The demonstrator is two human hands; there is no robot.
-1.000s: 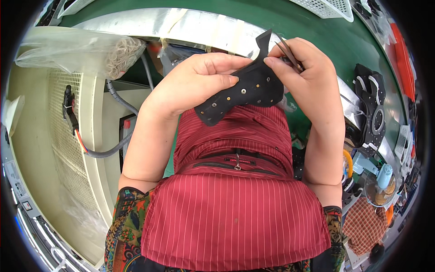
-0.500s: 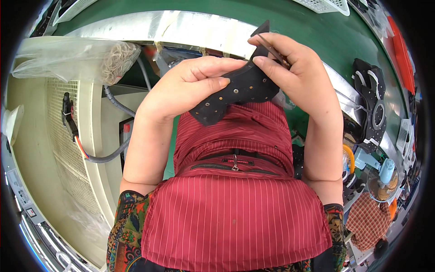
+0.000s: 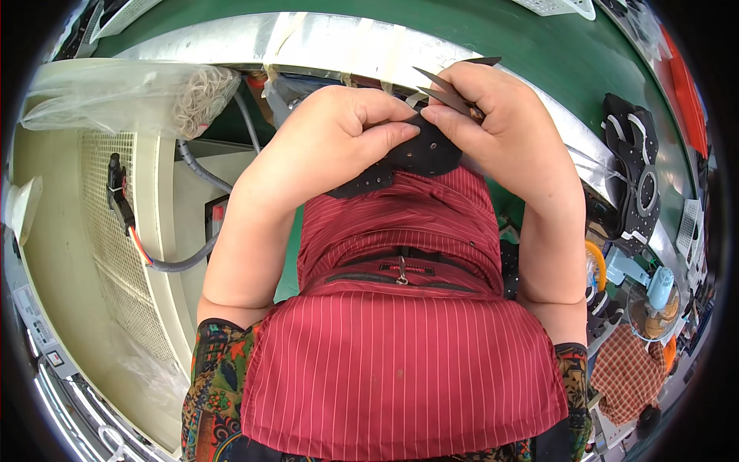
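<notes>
A black flat shoe-upper piece [image 3: 416, 158] with small eyelet holes is held up in front of my chest. My left hand [image 3: 331, 146] grips its left part, with the thumb pressed on top. My right hand [image 3: 500, 123] pinches its right end and also holds small pointed snips [image 3: 446, 88], whose blades stick out to the upper left. Both hands hide most of the piece. Below them is my red striped apron [image 3: 400, 339].
A green conveyor belt [image 3: 477, 31] with a silver edge rail [image 3: 308, 42] runs across the top. Black cut pieces [image 3: 635, 169] lie at the right, near a small fan [image 3: 654, 300]. A plastic bag of pale rubber bands [image 3: 154, 96] and a cream machine housing [image 3: 69, 254] stand at the left.
Both hands have lifted the black piece higher and closer together. The right hand has turned, so the snips' blades now point up and left over the piece.
</notes>
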